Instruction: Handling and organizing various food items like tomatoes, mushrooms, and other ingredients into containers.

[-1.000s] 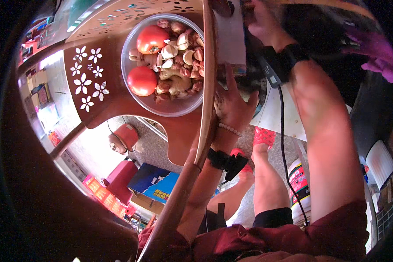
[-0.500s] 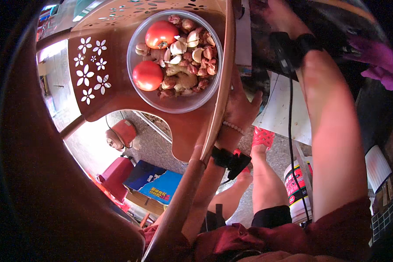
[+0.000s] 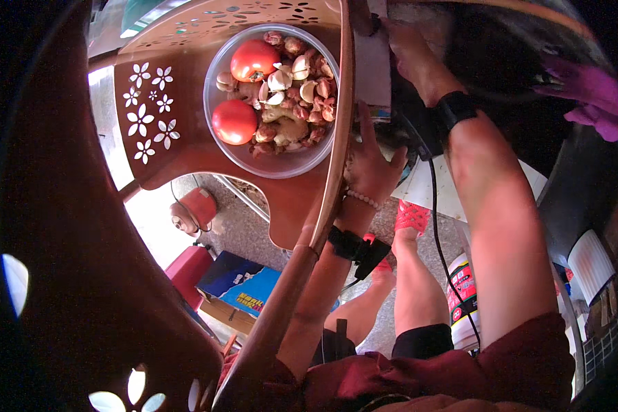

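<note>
My left hand (image 3: pixel 374 167) reaches past the edge of a brown plastic rack (image 3: pixel 309 206), thumb apart and fingers stretched, partly hidden by that edge. It is open, close to a stack of papers or books (image 3: pixel 376 103). In dim light at the top, my right hand (image 3: pixel 406 53) reaches toward a small dark knob-like thing (image 3: pixel 373 25); its fingers are too shadowed to read. On the rack stands a clear round tub (image 3: pixel 281 167) holding two tomatoes (image 3: pixel 235 122), garlic cloves (image 3: pixel 279 80), small reddish bulbs (image 3: pixel 294 45) and ginger (image 3: pixel 292 128).
A purple glove (image 3: pixel 594 103) lies at the far right. A pale board (image 3: pixel 426 185) is below my hands. A blue box (image 3: pixel 244 281), a red-brown electric device (image 3: pixel 198 208) and a white bucket with a red label (image 3: pixel 463 295) stand on the floor.
My right forearm and hand have moved left, toward the rack's edge, and more of the hand shows. My left hand stays almost in place while the view shifts slightly.
</note>
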`<action>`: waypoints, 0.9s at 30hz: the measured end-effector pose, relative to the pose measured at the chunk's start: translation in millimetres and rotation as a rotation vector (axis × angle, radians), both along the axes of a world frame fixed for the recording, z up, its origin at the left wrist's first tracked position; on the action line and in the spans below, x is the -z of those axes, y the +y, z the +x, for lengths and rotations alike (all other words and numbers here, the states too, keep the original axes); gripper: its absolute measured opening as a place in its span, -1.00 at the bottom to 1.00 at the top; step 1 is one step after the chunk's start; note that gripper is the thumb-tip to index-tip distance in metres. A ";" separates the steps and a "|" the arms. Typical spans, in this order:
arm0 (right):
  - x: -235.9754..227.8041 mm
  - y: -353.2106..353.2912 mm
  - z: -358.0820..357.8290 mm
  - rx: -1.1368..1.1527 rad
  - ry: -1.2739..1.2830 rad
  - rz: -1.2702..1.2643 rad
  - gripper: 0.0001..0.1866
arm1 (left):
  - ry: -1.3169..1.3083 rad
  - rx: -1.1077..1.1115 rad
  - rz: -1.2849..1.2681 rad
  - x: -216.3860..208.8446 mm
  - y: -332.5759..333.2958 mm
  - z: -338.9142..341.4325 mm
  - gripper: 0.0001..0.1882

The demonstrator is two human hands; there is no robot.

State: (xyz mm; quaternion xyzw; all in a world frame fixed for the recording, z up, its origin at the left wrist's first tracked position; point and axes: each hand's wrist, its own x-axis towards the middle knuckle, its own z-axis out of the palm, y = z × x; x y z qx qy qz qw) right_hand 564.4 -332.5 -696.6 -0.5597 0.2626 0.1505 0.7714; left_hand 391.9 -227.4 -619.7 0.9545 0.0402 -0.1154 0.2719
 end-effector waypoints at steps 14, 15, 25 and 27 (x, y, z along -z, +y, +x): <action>32.4 13.9 -7.8 0.134 -0.349 -0.649 -0.66 | -0.031 0.069 0.060 12.0 2.0 -5.6 0.07; 30.0 14.3 -8.4 0.068 -0.324 -0.829 -0.69 | -0.048 0.106 0.127 13.8 2.4 -6.6 0.06; -12.6 14.6 -26.7 -0.059 0.048 0.337 -0.69 | 0.011 -0.212 -0.128 20.7 6.9 1.4 0.06; 0.5 7.1 -25.5 -0.084 0.030 0.270 -0.69 | -0.012 -0.166 -0.116 21.9 1.8 1.5 0.06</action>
